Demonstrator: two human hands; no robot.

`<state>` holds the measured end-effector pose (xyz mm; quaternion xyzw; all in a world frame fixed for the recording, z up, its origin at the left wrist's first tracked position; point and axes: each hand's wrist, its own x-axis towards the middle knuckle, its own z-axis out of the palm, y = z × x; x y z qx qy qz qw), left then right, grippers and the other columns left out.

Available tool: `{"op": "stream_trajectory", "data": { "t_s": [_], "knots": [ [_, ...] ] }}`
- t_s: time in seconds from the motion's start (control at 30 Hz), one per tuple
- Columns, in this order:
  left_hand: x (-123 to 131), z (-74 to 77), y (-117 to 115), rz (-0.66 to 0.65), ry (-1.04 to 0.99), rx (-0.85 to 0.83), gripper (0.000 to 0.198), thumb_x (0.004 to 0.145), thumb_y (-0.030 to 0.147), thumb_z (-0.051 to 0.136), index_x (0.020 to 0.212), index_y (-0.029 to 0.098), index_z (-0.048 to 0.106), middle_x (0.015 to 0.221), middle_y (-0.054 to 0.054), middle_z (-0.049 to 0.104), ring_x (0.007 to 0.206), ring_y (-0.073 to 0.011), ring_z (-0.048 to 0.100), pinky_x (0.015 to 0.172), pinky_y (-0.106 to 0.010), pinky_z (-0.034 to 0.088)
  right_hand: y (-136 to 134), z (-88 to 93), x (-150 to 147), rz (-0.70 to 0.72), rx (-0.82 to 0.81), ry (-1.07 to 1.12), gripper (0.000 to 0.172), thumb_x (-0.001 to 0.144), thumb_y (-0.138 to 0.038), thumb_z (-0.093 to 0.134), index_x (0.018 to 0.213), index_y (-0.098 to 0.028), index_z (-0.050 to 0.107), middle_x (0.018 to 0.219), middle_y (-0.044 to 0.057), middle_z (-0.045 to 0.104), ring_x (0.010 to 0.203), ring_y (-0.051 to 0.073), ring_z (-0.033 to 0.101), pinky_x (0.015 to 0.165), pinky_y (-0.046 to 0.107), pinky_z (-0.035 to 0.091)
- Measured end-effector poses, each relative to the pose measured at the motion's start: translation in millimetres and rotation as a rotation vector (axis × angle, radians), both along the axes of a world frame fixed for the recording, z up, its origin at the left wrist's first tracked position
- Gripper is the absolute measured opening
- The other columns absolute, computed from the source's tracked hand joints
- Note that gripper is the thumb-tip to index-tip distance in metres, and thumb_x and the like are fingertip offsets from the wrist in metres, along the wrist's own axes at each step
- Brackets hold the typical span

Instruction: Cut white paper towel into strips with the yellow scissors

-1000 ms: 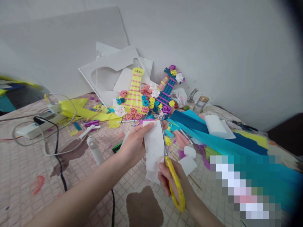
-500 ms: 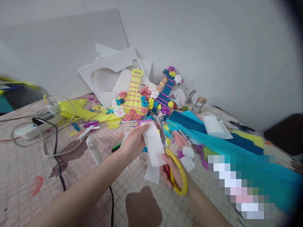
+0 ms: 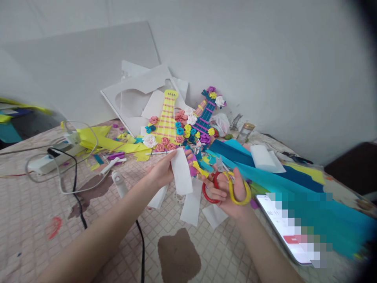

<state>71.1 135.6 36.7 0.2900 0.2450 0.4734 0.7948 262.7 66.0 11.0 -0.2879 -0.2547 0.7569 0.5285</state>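
My left hand (image 3: 163,169) pinches a white paper strip (image 3: 182,173) by its upper left edge, above the table. To the right, my right hand (image 3: 228,196) holds scissors (image 3: 240,194) with one yellow and one red handle; the blades point away from me and stand clear of the strip. Below the hands lie more cut pieces of white paper: one strip (image 3: 191,208) under the held one, another piece (image 3: 215,215) below my right hand, and a third (image 3: 159,197) by my left wrist. A roll of clear tape is partly hidden behind the held strip.
Paper guitars, one yellow (image 3: 166,122) and one blue (image 3: 205,118), lean at the back with paper flowers. Blue crepe paper (image 3: 250,177) and a phone (image 3: 275,220) lie right. A power strip (image 3: 47,161), black cable (image 3: 78,192) and white glue gun (image 3: 118,182) are left.
The scissors have moved right, away from the paper, and my right hand has turned with its fingers loosened. More cut white pieces now show on the table below. My left hand still holds a strip.
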Motion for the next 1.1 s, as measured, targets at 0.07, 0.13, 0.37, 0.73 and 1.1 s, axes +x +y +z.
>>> {"op": "stream_trajectory", "data": {
  "t_s": [0.07,0.13,0.37,0.73,1.1],
  "knots": [
    [1,4.9,-3,-0.01,-0.027,-0.01,0.027,0.082,0.022,0.052,0.105,0.009,0.058,0.116,-0.014,0.061,0.11,-0.0222,0.056,0.093,-0.035,0.046,0,-5.0,-7,-0.069,0.047,-0.078,0.037,0.077,-0.056,0.048,0.075,-0.019,0.055,0.065,0.003,0.063,0.035,0.004,0.031,0.039,0.018,0.024],
    [2,9.4,-8,-0.017,-0.038,-0.024,0.031,0.083,0.022,0.052,0.111,0.01,0.055,0.116,-0.014,0.061,0.107,-0.0216,0.058,0.092,-0.035,0.047,-2,-10.6,-17,-0.137,0.105,-0.194,0.023,0.073,-0.043,0.059,0.076,-0.021,0.052,0.051,-0.003,0.056,0.033,0.005,0.032,0.039,0.018,0.023],
    [6,15.6,-18,-0.01,-0.019,-0.016,0.037,0.085,0.024,0.049,0.119,0.01,0.05,0.12,-0.015,0.059,0.108,-0.0215,0.057,0.092,-0.031,0.045,-17,-23.7,-41,-0.024,0.162,-0.464,0.035,0.063,-0.04,0.071,0.074,-0.02,0.044,0.032,-0.013,0.034,0.028,0.004,0.023,0.033,0.017,0.017],
    [5,8.4,-12,-0.024,0.009,0.058,0.03,0.086,0.022,0.046,0.111,0.008,0.054,0.124,-0.015,0.056,0.115,-0.0244,0.052,0.101,-0.036,0.039,-28,-14.5,-49,-0.051,0.138,-0.59,0.033,0.063,-0.037,0.069,0.07,-0.021,0.041,0.037,-0.011,0.038,0.033,0.006,0.033,0.036,0.019,0.02],
    [-11,21.5,-7,-0.001,0.153,0.081,0.024,0.085,0.021,0.045,0.103,0.011,0.057,0.109,-0.015,0.064,0.098,-0.0226,0.062,0.084,-0.038,0.051,-16,-20.1,-40,-0.173,0.109,-0.178,0.024,0.064,-0.037,0.065,0.072,-0.019,0.052,0.061,-0.003,0.06,0.022,0.0,0.03,0.026,0.015,0.019]
  ]
}}
